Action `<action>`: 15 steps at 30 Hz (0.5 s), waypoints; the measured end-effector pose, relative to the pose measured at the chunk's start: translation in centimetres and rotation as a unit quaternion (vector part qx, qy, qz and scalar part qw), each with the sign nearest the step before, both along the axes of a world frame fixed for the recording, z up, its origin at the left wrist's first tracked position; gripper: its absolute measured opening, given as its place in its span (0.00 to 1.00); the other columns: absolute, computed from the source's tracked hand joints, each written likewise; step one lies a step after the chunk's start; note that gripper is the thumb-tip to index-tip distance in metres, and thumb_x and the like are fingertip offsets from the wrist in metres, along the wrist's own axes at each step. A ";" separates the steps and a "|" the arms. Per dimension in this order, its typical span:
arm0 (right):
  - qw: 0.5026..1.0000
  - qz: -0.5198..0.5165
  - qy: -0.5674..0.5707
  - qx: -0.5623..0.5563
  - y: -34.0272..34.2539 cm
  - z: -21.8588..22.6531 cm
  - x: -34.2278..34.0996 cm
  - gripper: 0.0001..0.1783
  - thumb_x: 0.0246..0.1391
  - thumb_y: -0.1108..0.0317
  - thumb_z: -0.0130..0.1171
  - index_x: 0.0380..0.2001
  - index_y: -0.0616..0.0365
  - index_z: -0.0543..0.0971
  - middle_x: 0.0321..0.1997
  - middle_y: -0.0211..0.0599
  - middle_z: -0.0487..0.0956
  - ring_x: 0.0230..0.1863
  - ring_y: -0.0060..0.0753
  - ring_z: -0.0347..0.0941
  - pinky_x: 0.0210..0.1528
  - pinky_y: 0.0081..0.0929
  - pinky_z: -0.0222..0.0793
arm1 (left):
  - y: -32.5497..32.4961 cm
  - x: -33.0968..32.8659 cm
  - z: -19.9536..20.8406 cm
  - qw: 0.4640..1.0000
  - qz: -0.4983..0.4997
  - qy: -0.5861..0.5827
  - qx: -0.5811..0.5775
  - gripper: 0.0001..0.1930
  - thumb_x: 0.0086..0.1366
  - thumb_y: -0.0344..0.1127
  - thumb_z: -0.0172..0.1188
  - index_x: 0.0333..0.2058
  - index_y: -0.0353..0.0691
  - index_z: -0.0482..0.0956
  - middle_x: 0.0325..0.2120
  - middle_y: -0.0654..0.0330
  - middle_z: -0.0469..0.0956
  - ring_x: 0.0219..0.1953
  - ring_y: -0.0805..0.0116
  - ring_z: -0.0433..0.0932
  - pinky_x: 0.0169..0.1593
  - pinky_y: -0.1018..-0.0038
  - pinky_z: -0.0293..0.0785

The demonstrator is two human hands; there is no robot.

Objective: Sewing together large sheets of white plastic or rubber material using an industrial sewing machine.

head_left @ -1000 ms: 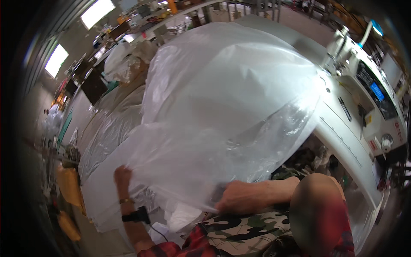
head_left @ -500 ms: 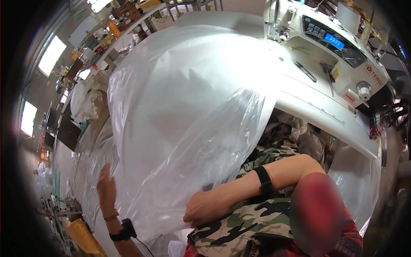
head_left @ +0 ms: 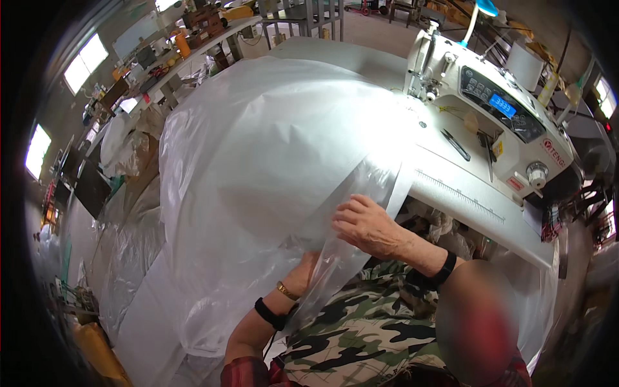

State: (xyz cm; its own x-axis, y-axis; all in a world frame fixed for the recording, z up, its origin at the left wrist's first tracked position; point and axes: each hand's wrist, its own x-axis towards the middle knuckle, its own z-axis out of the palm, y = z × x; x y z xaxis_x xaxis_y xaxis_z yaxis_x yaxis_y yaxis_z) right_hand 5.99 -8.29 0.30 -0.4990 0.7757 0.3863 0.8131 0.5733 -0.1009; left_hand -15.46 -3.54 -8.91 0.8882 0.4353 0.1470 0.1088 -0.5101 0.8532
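Observation:
A large, thin, translucent white plastic sheet spreads over the table and hangs down toward my lap. A folded strip of it runs from the sewing machine's needle area toward me. My right hand is closed on this strip near its right edge, with its fingers curled over the film. My left hand is low and close to my body, to the left of the right one. Its fingers go behind the folded film, so their grip is hidden. The white sewing machine stands at the right, its lamp shining on the sheet.
A black pen-like tool lies on the machine bed, which carries a ruler scale along its front. More crumpled plastic is heaped at the left. Farther back are a cluttered bench and a grey chair.
My left hand has come in from the far left to the sheet's near folds. The right hand has moved up and forward onto the folded strip. The view has shifted slightly.

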 end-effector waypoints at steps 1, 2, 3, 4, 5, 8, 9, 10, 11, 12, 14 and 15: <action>1.000 0.009 0.006 0.009 0.1 -0.9 0.4 0.11 0.52 0.65 0.60 0.39 0.57 0.79 0.41 0.33 0.79 0.50 0.35 0.71 0.62 0.39 0.61 | 0.2 0.1 0.4 1.000 0.011 -0.020 -0.017 0.14 0.60 0.28 0.59 0.46 0.37 0.78 0.33 0.49 0.78 0.37 0.53 0.78 0.41 0.64 0.74; 1.000 -0.002 -0.006 -0.008 0.0 -1.8 0.6 0.11 0.54 0.64 0.60 0.38 0.57 0.80 0.42 0.34 0.79 0.51 0.34 0.71 0.63 0.42 0.60 | 0.8 0.2 1.0 0.989 0.024 0.122 0.081 0.13 0.60 0.29 0.61 0.44 0.37 0.79 0.32 0.50 0.78 0.36 0.54 0.79 0.40 0.64 0.74; 0.997 -0.026 -0.035 -0.062 0.0 -2.6 0.7 0.11 0.55 0.63 0.60 0.38 0.57 0.80 0.43 0.35 0.79 0.53 0.34 0.70 0.65 0.44 0.58 | 1.3 0.3 1.8 0.953 0.046 0.236 0.187 0.13 0.59 0.31 0.63 0.43 0.37 0.79 0.31 0.50 0.79 0.35 0.55 0.79 0.39 0.64 0.75; 0.999 -0.012 -0.013 -0.028 0.0 -3.2 0.8 0.11 0.55 0.63 0.60 0.38 0.57 0.80 0.43 0.35 0.79 0.53 0.34 0.70 0.65 0.44 0.58 | 1.7 0.1 2.6 0.948 0.035 0.266 0.173 0.13 0.59 0.31 0.63 0.43 0.37 0.79 0.31 0.50 0.79 0.35 0.55 0.79 0.39 0.64 0.75; 0.999 -0.017 0.022 -0.038 0.1 -3.7 0.7 0.11 0.56 0.63 0.59 0.37 0.58 0.80 0.42 0.35 0.79 0.52 0.35 0.71 0.65 0.45 0.57 | 2.0 -0.3 3.4 0.945 0.118 0.219 0.211 0.17 0.58 0.32 0.64 0.47 0.37 0.78 0.38 0.49 0.78 0.42 0.54 0.79 0.45 0.63 0.74; 0.997 -0.030 0.037 -0.068 0.2 -4.7 0.1 0.11 0.57 0.60 0.58 0.35 0.57 0.79 0.38 0.36 0.80 0.48 0.36 0.73 0.63 0.44 0.58 | 3.1 1.0 3.5 0.904 0.237 0.094 0.344 0.26 0.57 0.32 0.67 0.54 0.36 0.73 0.53 0.46 0.71 0.56 0.50 0.71 0.58 0.58 0.68; 0.998 -0.024 0.033 -0.057 0.3 -5.0 -0.2 0.11 0.58 0.59 0.58 0.33 0.56 0.79 0.35 0.36 0.81 0.45 0.37 0.75 0.60 0.42 0.60 | 3.6 1.8 3.0 0.863 0.277 0.020 0.422 0.31 0.56 0.32 0.67 0.59 0.36 0.69 0.62 0.45 0.64 0.64 0.48 0.64 0.64 0.54 0.62; 0.995 -0.044 0.014 -0.084 0.3 -5.4 -0.6 0.11 0.58 0.59 0.58 0.33 0.56 0.79 0.35 0.36 0.81 0.45 0.37 0.75 0.60 0.42 0.60 | 4.2 2.5 2.3 0.859 0.268 0.005 0.436 0.31 0.56 0.32 0.67 0.59 0.36 0.69 0.62 0.45 0.64 0.64 0.48 0.64 0.64 0.54 0.62; 0.992 -0.036 -0.013 -0.119 0.2 -5.8 -1.1 0.12 0.59 0.57 0.57 0.32 0.55 0.78 0.31 0.35 0.81 0.41 0.37 0.76 0.55 0.40 0.61 | 4.8 3.4 1.4 0.854 0.269 0.004 0.445 0.34 0.56 0.31 0.67 0.61 0.35 0.65 0.65 0.46 0.57 0.67 0.45 0.56 0.66 0.50 0.56; 0.987 -0.031 -0.041 -0.153 0.0 -6.2 -1.4 0.13 0.59 0.56 0.57 0.30 0.53 0.78 0.28 0.33 0.81 0.36 0.37 0.77 0.51 0.37 0.62 | 5.5 4.2 0.5 0.851 0.269 -0.008 0.451 0.38 0.55 0.30 0.67 0.64 0.35 0.61 0.68 0.47 0.50 0.70 0.42 0.49 0.69 0.46 0.50; 0.981 -0.051 -0.080 -0.169 -0.3 -7.0 -1.9 0.14 0.60 0.53 0.55 0.29 0.52 0.77 0.24 0.31 0.80 0.31 0.36 0.77 0.44 0.34 0.60 | 6.5 5.0 -0.9 0.836 0.278 -0.006 0.473 0.37 0.54 0.29 0.66 0.63 0.36 0.62 0.68 0.47 0.50 0.70 0.42 0.49 0.69 0.46 0.51; 0.983 -0.043 -0.047 -0.172 -0.4 -7.3 -1.9 0.14 0.60 0.53 0.56 0.29 0.52 0.77 0.24 0.32 0.80 0.31 0.36 0.77 0.44 0.35 0.60 | 7.1 5.2 -1.4 0.813 0.302 -0.004 0.497 0.37 0.54 0.28 0.65 0.63 0.36 0.62 0.68 0.47 0.51 0.69 0.42 0.49 0.69 0.45 0.52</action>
State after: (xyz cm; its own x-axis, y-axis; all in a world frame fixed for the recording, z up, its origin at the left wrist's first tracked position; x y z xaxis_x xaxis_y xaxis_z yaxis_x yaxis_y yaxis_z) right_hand 4.07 -8.71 -7.01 -0.4473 0.8930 0.0492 0.8719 0.4477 -0.1983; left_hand -10.28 3.58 -10.27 0.5534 0.4543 0.6981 0.5925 -0.8038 0.0533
